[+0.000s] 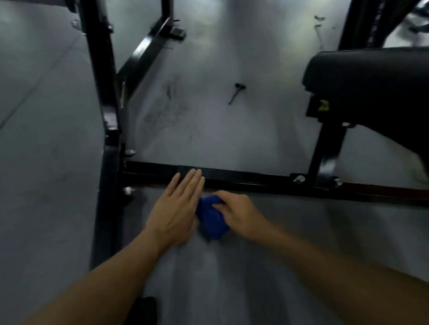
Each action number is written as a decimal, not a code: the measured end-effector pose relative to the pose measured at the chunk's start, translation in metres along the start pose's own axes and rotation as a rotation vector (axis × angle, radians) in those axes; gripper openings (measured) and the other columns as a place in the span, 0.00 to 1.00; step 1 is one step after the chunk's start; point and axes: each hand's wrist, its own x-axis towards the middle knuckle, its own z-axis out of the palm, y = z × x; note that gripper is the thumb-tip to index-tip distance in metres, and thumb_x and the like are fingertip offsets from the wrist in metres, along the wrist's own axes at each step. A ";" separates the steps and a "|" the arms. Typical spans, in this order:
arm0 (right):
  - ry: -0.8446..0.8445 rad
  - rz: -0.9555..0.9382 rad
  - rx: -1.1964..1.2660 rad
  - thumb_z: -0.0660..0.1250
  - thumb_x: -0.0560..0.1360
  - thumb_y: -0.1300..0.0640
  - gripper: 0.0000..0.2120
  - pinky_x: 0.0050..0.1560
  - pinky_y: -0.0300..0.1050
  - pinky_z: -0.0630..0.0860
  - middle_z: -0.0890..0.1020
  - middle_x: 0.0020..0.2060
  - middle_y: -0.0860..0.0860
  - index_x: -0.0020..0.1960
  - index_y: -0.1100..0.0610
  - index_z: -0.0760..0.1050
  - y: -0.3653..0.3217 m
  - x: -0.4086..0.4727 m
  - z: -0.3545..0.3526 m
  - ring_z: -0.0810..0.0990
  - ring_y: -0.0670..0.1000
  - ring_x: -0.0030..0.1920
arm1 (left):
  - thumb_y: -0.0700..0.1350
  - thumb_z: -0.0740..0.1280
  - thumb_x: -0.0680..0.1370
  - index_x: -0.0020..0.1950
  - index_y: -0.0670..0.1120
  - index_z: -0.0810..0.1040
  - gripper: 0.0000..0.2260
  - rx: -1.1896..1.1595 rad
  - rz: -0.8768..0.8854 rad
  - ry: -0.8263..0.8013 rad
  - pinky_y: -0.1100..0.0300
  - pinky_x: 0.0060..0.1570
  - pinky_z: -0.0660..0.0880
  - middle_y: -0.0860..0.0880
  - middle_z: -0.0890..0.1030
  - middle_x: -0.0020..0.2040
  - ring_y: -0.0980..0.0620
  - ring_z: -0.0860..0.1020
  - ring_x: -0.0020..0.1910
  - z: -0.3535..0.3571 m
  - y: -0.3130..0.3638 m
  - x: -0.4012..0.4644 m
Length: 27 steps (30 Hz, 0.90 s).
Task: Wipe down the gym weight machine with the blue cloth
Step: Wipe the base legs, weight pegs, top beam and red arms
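Nearest the camera, two bare forearms reach forward over the grey floor (32, 106). The right hand (235, 210) curls its fingers round a bunched blue cloth (212, 221), which sits between the two hands — just short of the bar. The left hand (176, 208) lies flat, fingers straight and together, tips touching the black steel base bar (249, 178) of the weight machine. Beyond the fingertips, to the right, stands a black padded seat (373, 79); farther off, a small black pin (236, 92) lies on the floor.

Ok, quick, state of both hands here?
Left hand: open, fingers straight, holding nothing.
Right hand: fingers curled, gripping the bunched blue cloth.
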 end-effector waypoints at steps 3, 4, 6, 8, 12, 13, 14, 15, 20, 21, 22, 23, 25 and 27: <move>0.153 0.274 0.008 0.62 0.82 0.60 0.11 0.45 0.38 0.67 0.83 0.55 0.56 0.62 0.59 0.77 0.043 -0.044 -0.036 0.79 0.52 0.49 | 0.56 0.61 0.78 0.83 0.43 0.43 0.41 -0.153 0.055 -0.185 0.27 0.73 0.49 0.46 0.41 0.83 0.44 0.41 0.82 -0.018 0.061 0.058; 0.228 0.347 -0.018 0.61 0.82 0.59 0.11 0.46 0.41 0.69 0.82 0.55 0.56 0.63 0.59 0.77 0.057 -0.057 -0.050 0.79 0.52 0.50 | 0.59 0.62 0.79 0.83 0.46 0.39 0.43 -0.187 0.048 -0.257 0.23 0.70 0.47 0.50 0.37 0.83 0.44 0.39 0.82 -0.025 0.078 0.075; 0.433 0.390 -0.102 0.61 0.82 0.58 0.11 0.48 0.48 0.73 0.82 0.53 0.59 0.62 0.58 0.76 0.078 -0.076 -0.077 0.80 0.58 0.50 | 0.65 0.64 0.77 0.82 0.49 0.35 0.48 -0.239 -0.007 -0.384 0.17 0.65 0.44 0.54 0.34 0.82 0.42 0.36 0.81 -0.032 0.103 0.096; 0.571 0.299 -0.311 0.62 0.80 0.59 0.10 0.45 0.54 0.77 0.81 0.51 0.60 0.61 0.56 0.75 0.092 -0.078 -0.102 0.80 0.61 0.49 | 0.69 0.64 0.75 0.83 0.50 0.36 0.49 -0.211 -0.047 -0.442 0.15 0.62 0.43 0.53 0.34 0.82 0.37 0.34 0.80 -0.028 0.116 0.103; 0.477 0.262 -0.683 0.76 0.59 0.75 0.32 0.37 0.55 0.81 0.82 0.51 0.66 0.62 0.68 0.77 0.116 -0.050 -0.106 0.80 0.65 0.45 | 0.71 0.61 0.75 0.83 0.50 0.40 0.48 -0.185 -0.092 -0.424 0.15 0.62 0.43 0.50 0.37 0.83 0.34 0.34 0.79 -0.027 0.124 0.100; 0.418 0.274 -0.733 0.76 0.58 0.77 0.34 0.35 0.55 0.81 0.82 0.51 0.66 0.63 0.69 0.76 0.119 -0.043 -0.099 0.80 0.66 0.44 | 0.71 0.61 0.75 0.83 0.50 0.41 0.47 -0.198 -0.103 -0.418 0.15 0.62 0.43 0.50 0.37 0.83 0.34 0.34 0.79 -0.027 0.125 0.101; 0.354 0.304 -0.745 0.75 0.62 0.76 0.33 0.35 0.55 0.80 0.81 0.53 0.67 0.67 0.69 0.73 0.127 -0.038 -0.091 0.80 0.66 0.45 | 0.70 0.61 0.75 0.83 0.50 0.41 0.47 -0.201 -0.108 -0.414 0.15 0.62 0.43 0.50 0.38 0.83 0.34 0.34 0.79 -0.028 0.125 0.103; 0.331 0.346 -0.719 0.71 0.71 0.70 0.28 0.39 0.55 0.79 0.78 0.56 0.66 0.70 0.67 0.70 0.135 -0.038 -0.084 0.78 0.66 0.48 | 0.71 0.61 0.75 0.83 0.50 0.41 0.47 -0.195 -0.105 -0.411 0.15 0.62 0.43 0.50 0.38 0.83 0.33 0.35 0.79 -0.028 0.126 0.103; 0.350 0.368 -0.615 0.49 0.84 0.50 0.20 0.48 0.49 0.67 0.72 0.60 0.62 0.71 0.58 0.65 0.165 -0.034 -0.084 0.74 0.61 0.54 | 0.72 0.60 0.74 0.83 0.49 0.42 0.49 -0.186 -0.112 -0.363 0.15 0.62 0.44 0.50 0.40 0.83 0.32 0.35 0.79 -0.022 0.130 0.104; 0.361 0.346 -0.609 0.53 0.84 0.55 0.17 0.46 0.48 0.66 0.72 0.57 0.63 0.70 0.59 0.66 0.165 -0.031 -0.086 0.74 0.60 0.49 | 0.72 0.61 0.74 0.83 0.49 0.42 0.49 -0.188 -0.114 -0.367 0.15 0.62 0.44 0.50 0.40 0.83 0.32 0.35 0.79 -0.021 0.130 0.105; 0.395 0.346 -0.580 0.56 0.83 0.59 0.16 0.44 0.48 0.67 0.73 0.56 0.64 0.70 0.60 0.66 0.164 -0.026 -0.087 0.73 0.58 0.47 | 0.72 0.61 0.74 0.83 0.50 0.42 0.49 -0.186 -0.113 -0.375 0.15 0.62 0.44 0.50 0.40 0.83 0.32 0.35 0.79 -0.021 0.130 0.106; 0.426 0.363 -0.543 0.58 0.83 0.62 0.17 0.44 0.48 0.68 0.73 0.55 0.65 0.71 0.61 0.65 0.161 -0.022 -0.086 0.73 0.59 0.46 | 0.72 0.61 0.74 0.83 0.50 0.42 0.49 -0.183 -0.116 -0.384 0.15 0.63 0.45 0.51 0.40 0.83 0.33 0.35 0.79 -0.022 0.129 0.107; 0.468 0.381 -0.499 0.59 0.81 0.65 0.20 0.46 0.52 0.71 0.73 0.55 0.68 0.73 0.64 0.65 0.156 -0.023 -0.077 0.74 0.63 0.48 | 0.71 0.62 0.74 0.83 0.51 0.42 0.48 -0.196 -0.123 -0.404 0.16 0.63 0.45 0.52 0.40 0.83 0.34 0.36 0.79 -0.024 0.128 0.107; 0.500 0.374 -0.456 0.57 0.82 0.66 0.20 0.48 0.54 0.73 0.74 0.55 0.69 0.73 0.65 0.65 0.157 -0.029 -0.072 0.75 0.64 0.48 | 0.71 0.62 0.74 0.84 0.51 0.43 0.47 -0.186 -0.126 -0.411 0.16 0.64 0.46 0.52 0.41 0.83 0.35 0.37 0.80 -0.026 0.127 0.108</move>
